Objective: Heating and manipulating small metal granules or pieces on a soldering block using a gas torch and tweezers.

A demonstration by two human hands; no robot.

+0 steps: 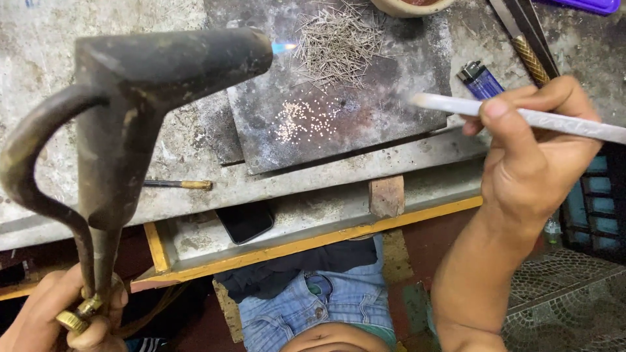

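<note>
The torch (150,85) is dull black, with a brass-yellow valve (75,316) at 7 o'clock and a small light-blue flame (283,47) at its tip. The slab (391,104) is dark grey; on it lie silver-grey wire bits (336,42) and pale cream grains (303,120). The rod (554,122) at 3 o'clock is white. The lighter (481,81) is blue. The surface (39,52) is stained grey, its tray edge (313,241) yellow. The jeans (339,300) are faded blue.

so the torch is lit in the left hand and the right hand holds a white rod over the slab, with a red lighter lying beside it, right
Not quite: the lighter is blue, not red, as the head view shows. The rest holds: the left hand holds the lit torch, and the right hand holds the white rod over the slab.
</note>
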